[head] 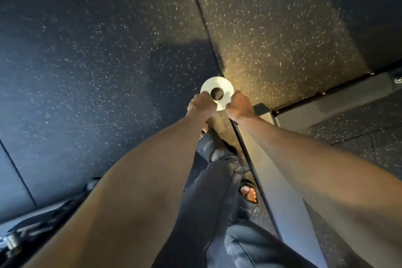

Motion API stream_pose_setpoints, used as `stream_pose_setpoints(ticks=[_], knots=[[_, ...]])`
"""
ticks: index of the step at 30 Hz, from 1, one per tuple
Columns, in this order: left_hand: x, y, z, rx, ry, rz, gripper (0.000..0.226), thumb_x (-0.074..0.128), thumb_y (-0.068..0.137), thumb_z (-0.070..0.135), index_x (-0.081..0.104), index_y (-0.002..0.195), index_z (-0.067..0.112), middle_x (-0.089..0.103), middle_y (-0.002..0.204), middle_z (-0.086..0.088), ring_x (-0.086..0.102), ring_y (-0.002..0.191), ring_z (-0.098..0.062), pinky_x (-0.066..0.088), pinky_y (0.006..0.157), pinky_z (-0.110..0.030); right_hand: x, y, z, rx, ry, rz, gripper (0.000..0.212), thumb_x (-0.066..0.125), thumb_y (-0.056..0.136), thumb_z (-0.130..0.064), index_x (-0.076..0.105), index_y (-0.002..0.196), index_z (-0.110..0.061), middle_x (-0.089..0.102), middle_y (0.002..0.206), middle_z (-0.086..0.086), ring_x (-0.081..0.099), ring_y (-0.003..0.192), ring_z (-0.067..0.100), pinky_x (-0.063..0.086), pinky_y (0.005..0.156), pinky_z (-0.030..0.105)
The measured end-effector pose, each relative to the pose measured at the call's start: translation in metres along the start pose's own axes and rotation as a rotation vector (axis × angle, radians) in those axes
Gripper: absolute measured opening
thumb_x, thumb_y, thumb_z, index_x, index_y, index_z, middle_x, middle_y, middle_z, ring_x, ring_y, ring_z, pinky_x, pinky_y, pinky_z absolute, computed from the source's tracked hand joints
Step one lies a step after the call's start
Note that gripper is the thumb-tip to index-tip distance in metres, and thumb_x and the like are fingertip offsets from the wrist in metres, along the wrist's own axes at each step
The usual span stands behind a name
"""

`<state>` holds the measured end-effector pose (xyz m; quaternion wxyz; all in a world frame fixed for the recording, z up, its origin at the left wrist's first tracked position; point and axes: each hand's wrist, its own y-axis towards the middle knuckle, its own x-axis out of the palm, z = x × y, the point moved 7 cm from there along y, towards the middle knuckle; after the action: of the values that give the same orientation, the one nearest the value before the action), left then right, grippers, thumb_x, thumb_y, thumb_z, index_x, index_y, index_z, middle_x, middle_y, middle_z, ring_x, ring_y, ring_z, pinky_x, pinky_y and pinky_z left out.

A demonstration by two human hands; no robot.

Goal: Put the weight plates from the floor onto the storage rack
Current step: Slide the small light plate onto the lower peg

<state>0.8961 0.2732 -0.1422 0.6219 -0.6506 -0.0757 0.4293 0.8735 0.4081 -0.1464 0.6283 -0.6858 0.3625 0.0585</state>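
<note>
- The white weight plate [215, 84], a small disc with a round centre hole, is between our two hands at the end of our outstretched arms. It is over the speckled floor and not on any rack. We cannot tell whether its underside touches the floor.
- Our left hand [202, 103] grasps the plate's left rim, with the fingers curled over the edge beside the hole.
- Our right hand [239, 105] grasps the plate's right rim in the same way, knuckles toward us. The lower part of the plate shows between the two hands.
- Under the plate lies dark rubber flooring [97, 61] flecked with white. A straight seam [204, 19] between two mats runs from beyond the plate down toward it.
- Warm light falls on the mat on the plate's right side. The mat on its left side is in bluish shade.
- Just right of the plate, past our right hand, is a grey steel frame [337, 102]. One beam runs off to the right, and another beam [272, 169] runs back toward us.
- Nearer to us than the plate are our feet in black slide sandals [248, 197], and our dark trousers [213, 202] hang loose.
- Well to the left of the plate and much nearer to us is a blurred piece of dark metal equipment [32, 228]. We cannot tell what it is.
</note>
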Motion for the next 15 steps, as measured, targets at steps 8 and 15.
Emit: stream_pose_setpoints(ticks=[8,15], knots=[[0.047,0.095,-0.024,-0.144,-0.124,0.07,0.074,0.045,0.1,0.026,-0.001,0.155,0.009,0.051,0.137,-0.02,0.055,0.121,-0.038,0.05,0.098,-0.048,0.058,0.081,0.028,0.143,0.182,0.172,0.06,0.064,0.093,-0.034,0.028,0.135,-0.01,0.054,0.129,0.022,0.059,0.114,0.041,0.049,0.09,0.044],[0.058,0.11,-0.023,-0.08,-0.103,0.243,0.088,0.054,0.098,0.04,-0.002,0.153,0.0,0.061,0.125,-0.018,0.062,0.113,-0.034,0.049,0.089,-0.041,0.075,0.104,0.031,0.092,0.162,0.309,0.063,0.067,0.089,-0.041,0.029,0.128,-0.009,0.062,0.111,0.019,0.063,0.096,0.035,0.046,0.074,0.039]])
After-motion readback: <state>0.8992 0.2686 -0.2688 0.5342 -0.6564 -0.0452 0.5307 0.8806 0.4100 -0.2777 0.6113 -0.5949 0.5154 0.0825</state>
